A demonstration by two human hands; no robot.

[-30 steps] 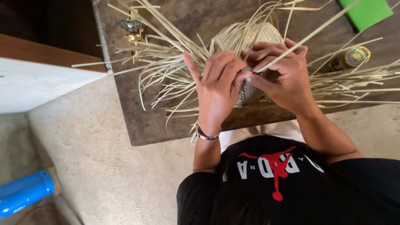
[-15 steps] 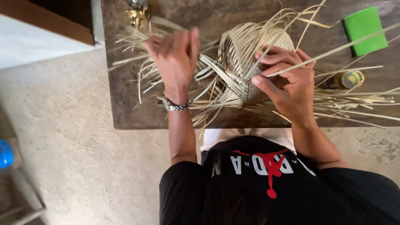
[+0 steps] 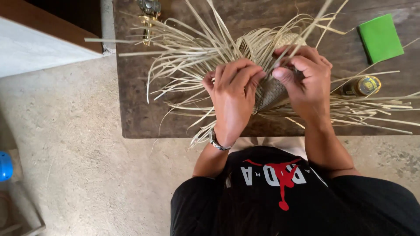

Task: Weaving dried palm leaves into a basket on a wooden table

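The left hand curls its fingers over the near-left side of the half-woven basket, pressing the loose strips against the weave; it is closed on the basket, though whether it pinches one particular strip cannot be told. The right hand sits just right of the basket, thumb and forefinger closed on a single pale strip that runs up and away from the basket, its long axis slanting toward the far right. Both hands touch the basket; neither is clearly nearer, and the woven part shows in the gap between them.

Unwoven strips fan out from the basket to the left and the right across the dark wooden board. What is inside the basket is hidden. Right of the basket lies a small bottle with a yellow cap, and beyond it a green pad. Far left of the basket, at the board's edge, stands a brass object.
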